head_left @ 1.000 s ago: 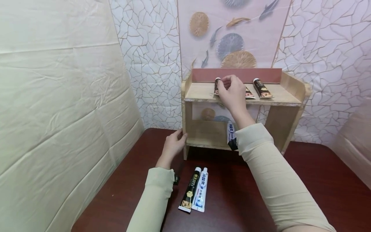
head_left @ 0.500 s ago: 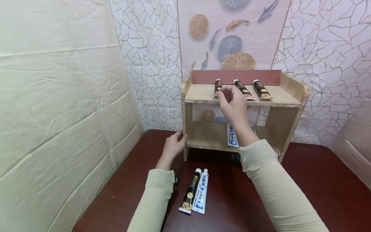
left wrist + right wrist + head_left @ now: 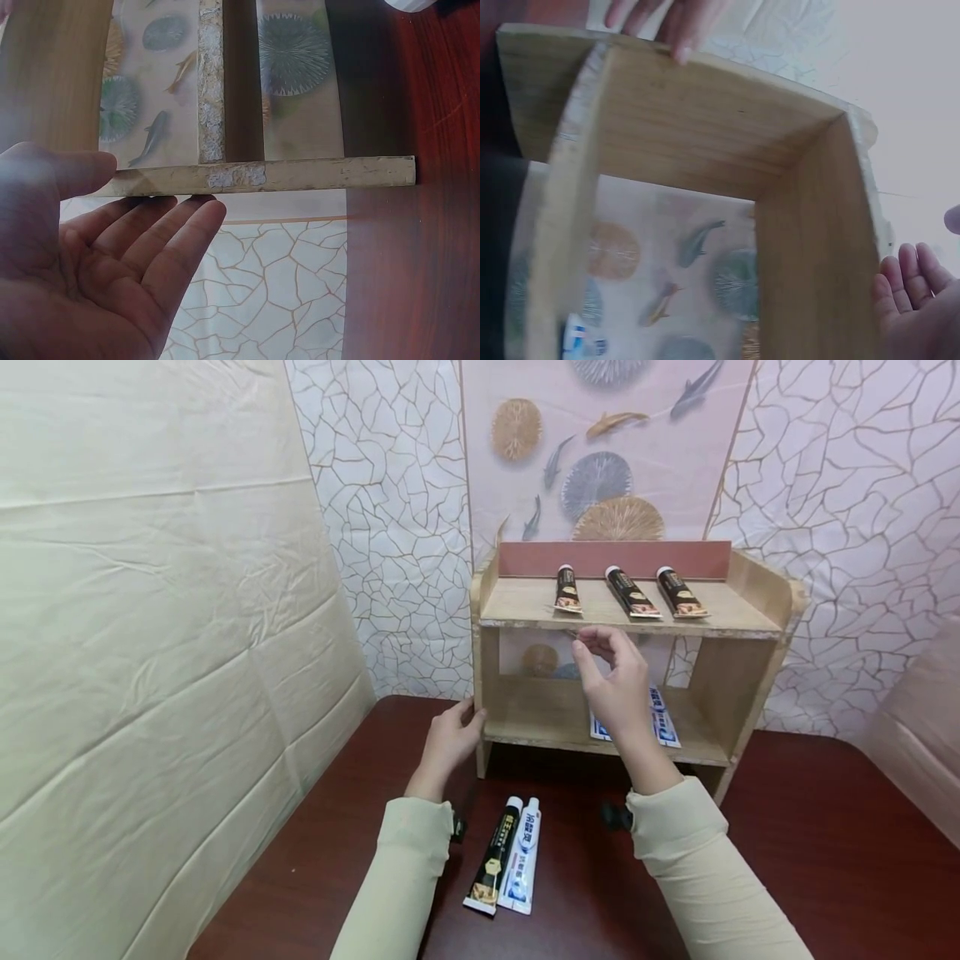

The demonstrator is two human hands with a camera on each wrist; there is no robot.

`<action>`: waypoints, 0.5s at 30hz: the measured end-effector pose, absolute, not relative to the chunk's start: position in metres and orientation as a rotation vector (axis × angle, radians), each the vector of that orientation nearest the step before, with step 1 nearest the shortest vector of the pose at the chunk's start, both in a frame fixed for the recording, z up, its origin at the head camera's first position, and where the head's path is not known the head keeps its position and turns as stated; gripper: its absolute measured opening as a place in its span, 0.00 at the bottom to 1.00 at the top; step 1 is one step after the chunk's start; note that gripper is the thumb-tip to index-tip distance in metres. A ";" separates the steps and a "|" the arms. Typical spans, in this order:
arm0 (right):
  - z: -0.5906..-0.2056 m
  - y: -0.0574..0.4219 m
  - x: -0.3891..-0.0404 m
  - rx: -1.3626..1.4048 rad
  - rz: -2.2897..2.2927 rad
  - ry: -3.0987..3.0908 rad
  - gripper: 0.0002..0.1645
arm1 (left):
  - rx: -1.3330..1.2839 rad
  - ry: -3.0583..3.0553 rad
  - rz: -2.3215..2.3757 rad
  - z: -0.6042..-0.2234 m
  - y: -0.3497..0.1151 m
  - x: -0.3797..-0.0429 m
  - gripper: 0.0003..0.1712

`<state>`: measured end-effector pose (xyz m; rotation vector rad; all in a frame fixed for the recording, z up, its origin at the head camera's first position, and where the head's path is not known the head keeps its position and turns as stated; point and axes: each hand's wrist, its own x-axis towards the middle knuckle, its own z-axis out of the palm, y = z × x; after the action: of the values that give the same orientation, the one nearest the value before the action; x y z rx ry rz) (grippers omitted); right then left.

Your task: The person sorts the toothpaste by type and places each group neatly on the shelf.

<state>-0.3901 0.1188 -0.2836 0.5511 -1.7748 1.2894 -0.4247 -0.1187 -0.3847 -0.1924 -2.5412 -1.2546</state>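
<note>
My left hand (image 3: pixel 452 739) grips the left side panel of a small wooden shelf (image 3: pixel 528 603); in the left wrist view its thumb lies on one face and the fingers on the other. Nothing is in my right hand (image 3: pixel 618 689), which hovers before the shelf's opening with loosely bent fingers. On the top board lie three dark toothpaste tubes, the left one (image 3: pixel 567 591), the middle one (image 3: pixel 632 592) and the right one (image 3: pixel 680 593), caps to the back. White-and-blue toothpaste tubes (image 3: pixel 664 720) lie on the lower board, partly hidden by my right hand.
A black toothpaste tube (image 3: pixel 494 860) and a white toothpaste tube (image 3: pixel 522 858) lie side by side on the dark red table (image 3: pixel 577 893), in front of the shelf. Behind the shelf hangs a patterned backdrop (image 3: pixel 405 568); a pale cloth (image 3: pixel 172 610) closes off the left side.
My right hand has let go of the left dark tube on the top board and moved down and toward me. My left hand stays at the side panel.
</note>
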 end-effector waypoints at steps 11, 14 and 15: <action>-0.331 0.123 -0.391 0.491 1.346 -1.892 0.14 | -0.200 -2.528 -1.248 -0.386 -0.119 -0.425 0.29; -0.339 0.124 -0.392 0.464 1.333 -1.926 0.16 | -0.195 -2.527 -1.248 -0.387 -0.119 -0.426 0.29; -0.341 0.124 -0.392 0.460 1.333 -1.928 0.16 | -0.195 -2.524 -1.250 -0.387 -0.119 -0.426 0.29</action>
<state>-0.3918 0.1238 -0.3412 0.4603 -1.9284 1.3331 -0.4263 -0.1189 -0.3866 -0.1949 -2.5244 -1.2503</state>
